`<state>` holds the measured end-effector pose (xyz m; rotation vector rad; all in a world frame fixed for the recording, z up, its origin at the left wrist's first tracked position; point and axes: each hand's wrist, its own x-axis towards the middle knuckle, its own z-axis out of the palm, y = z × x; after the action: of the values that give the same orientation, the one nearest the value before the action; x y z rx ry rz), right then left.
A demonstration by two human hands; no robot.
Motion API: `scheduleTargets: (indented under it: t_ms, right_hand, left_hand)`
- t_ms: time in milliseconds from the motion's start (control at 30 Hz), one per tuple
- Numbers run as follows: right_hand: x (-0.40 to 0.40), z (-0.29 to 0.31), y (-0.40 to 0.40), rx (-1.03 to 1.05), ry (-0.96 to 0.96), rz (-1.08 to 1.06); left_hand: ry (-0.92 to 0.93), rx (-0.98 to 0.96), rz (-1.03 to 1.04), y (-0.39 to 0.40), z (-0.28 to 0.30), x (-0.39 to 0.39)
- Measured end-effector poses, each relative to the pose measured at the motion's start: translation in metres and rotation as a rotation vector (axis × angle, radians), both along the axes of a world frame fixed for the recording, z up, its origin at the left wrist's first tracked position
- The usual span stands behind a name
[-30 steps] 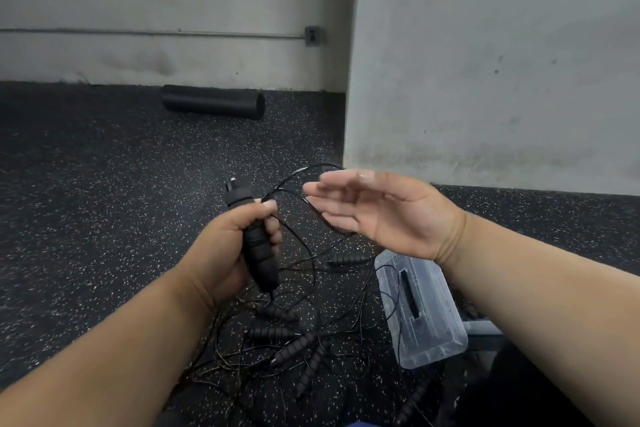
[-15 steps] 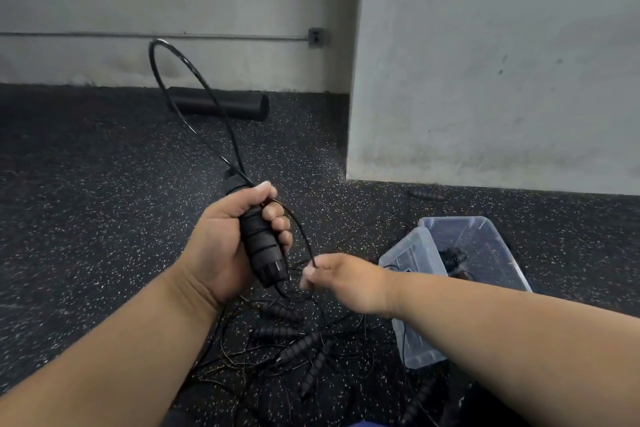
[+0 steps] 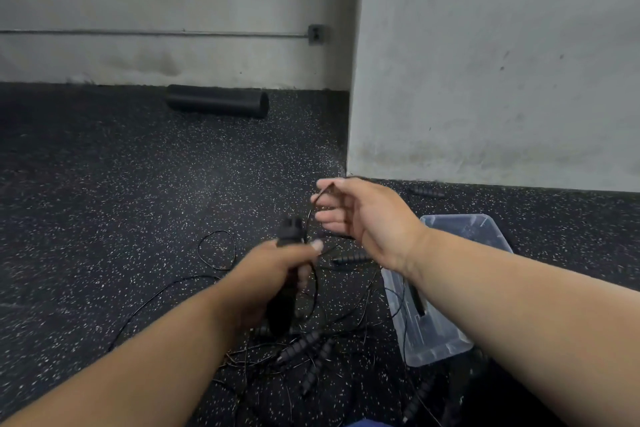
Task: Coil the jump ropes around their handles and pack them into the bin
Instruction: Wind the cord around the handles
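1. Though motion blur smears it, the left hand (image 3: 273, 279) has its fingers wrapped round a black jump-rope handle (image 3: 287, 274) at about 6 o'clock of the view's centre; only the handle's top cap and lower end show past the fist, and whether a second handle sits in the same grip I cannot tell.
2. At 3 o'clock of that handle's cap, the right hand (image 3: 363, 215) is raised, thumb and forefinger pinching a thin black rope (image 3: 313, 204) that drops toward the cap; the other fingers are loosely curled.
3. Below both hands, toward 6 o'clock, a tangle of loose ropes and ribbed handles (image 3: 304, 347) lies on the speckled floor (image 3: 104, 201); which rope belongs to which handle is hard to make out.
4. A clear bin (image 3: 460, 229) sits at 4 o'clock, largely hidden behind the right forearm, with a clear lid (image 3: 429, 340) in front of it; its contents are not visible.
5. One more handle (image 3: 426, 191) lies by the wall at 2 o'clock, small and dim.
6. A black foam roller (image 3: 218, 104) rests against the far wall at 11 o'clock.
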<state>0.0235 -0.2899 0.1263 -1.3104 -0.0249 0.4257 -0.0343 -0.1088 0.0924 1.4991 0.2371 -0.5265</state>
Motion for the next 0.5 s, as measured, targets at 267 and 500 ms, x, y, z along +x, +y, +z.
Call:
scheduleTargets:
  t_ms: [267,500]
  right_hand:
    - [-0.038,-0.047,0.004,-0.853,-0.784,0.007]
    - [-0.028,-0.063,0.013,-0.703,-0.176,0.525]
  left_hand:
    - [-0.072,-0.670,0.300,0.019,0.067,0.011]
    - [-0.045,-0.700,0.233,0.010,0.066,0.009]
